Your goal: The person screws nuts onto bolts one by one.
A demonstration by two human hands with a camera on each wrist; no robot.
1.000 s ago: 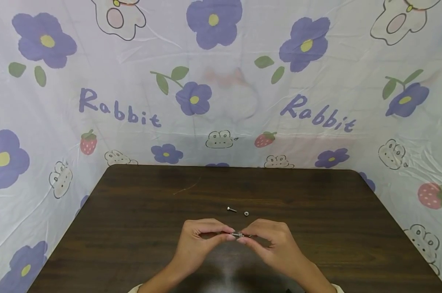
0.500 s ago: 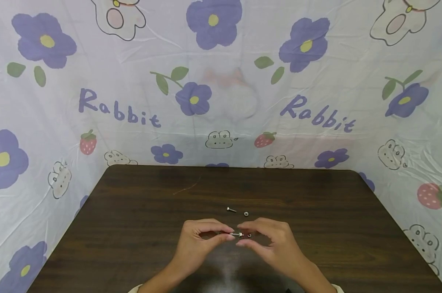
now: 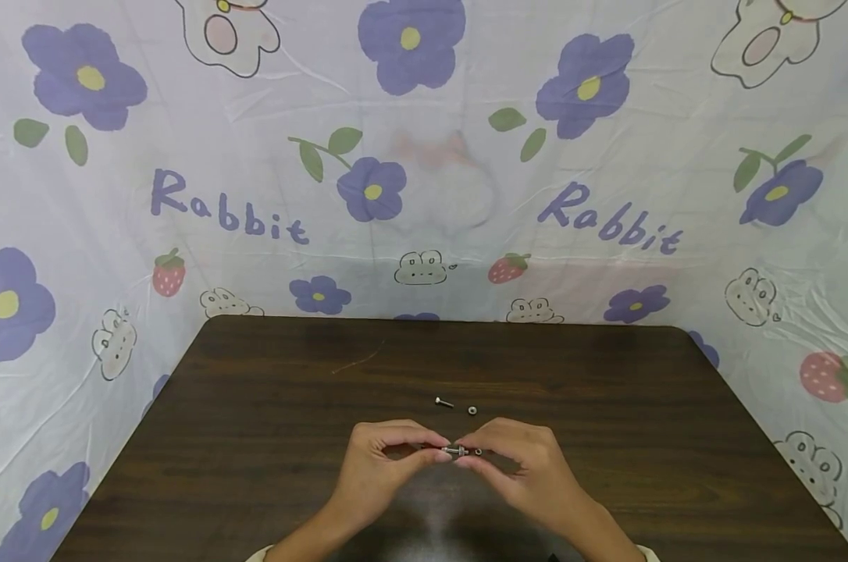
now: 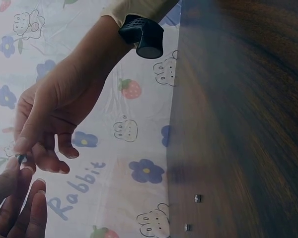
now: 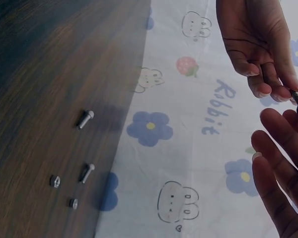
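As we look outward from the person's body, a pale sleeve (image 3: 258, 555) comes first, with a small dark object (image 3: 554, 558) at the lower edge of the head view, too cut off for us to name. Next come the two hands, raised above the surface (image 3: 255, 437) and almost meeting at the fingertips. The left hand (image 3: 368, 468) pinches the held bolt (image 3: 453, 450) between thumb and finger, its shank roughly level from left to right. The right hand (image 3: 539, 464) pinches what looks like the threaded nut (image 3: 462, 450) near the bolt's right end; the fingertips partly cover both pieces, so we cannot tell how far the thread is engaged.

We judge that the step in hand is turning this nut on the bolt, whether tightening or loosening we cannot say. The next move, we think, calls for a steady left grip and small, straight rolls of the right fingertips, so the nut neither tilts nor drops.

Under the right hand's arch we see a near nut (image 3: 478, 453) lying on the surface. Farther out lie a loose bolt (image 3: 444, 403) and, to its right, a far nut (image 3: 472, 410). In the right wrist view we find a second loose bolt (image 5: 86, 119), which the left hand probably hides from the head camera. Behind everything hangs a printed cloth (image 3: 424, 117).
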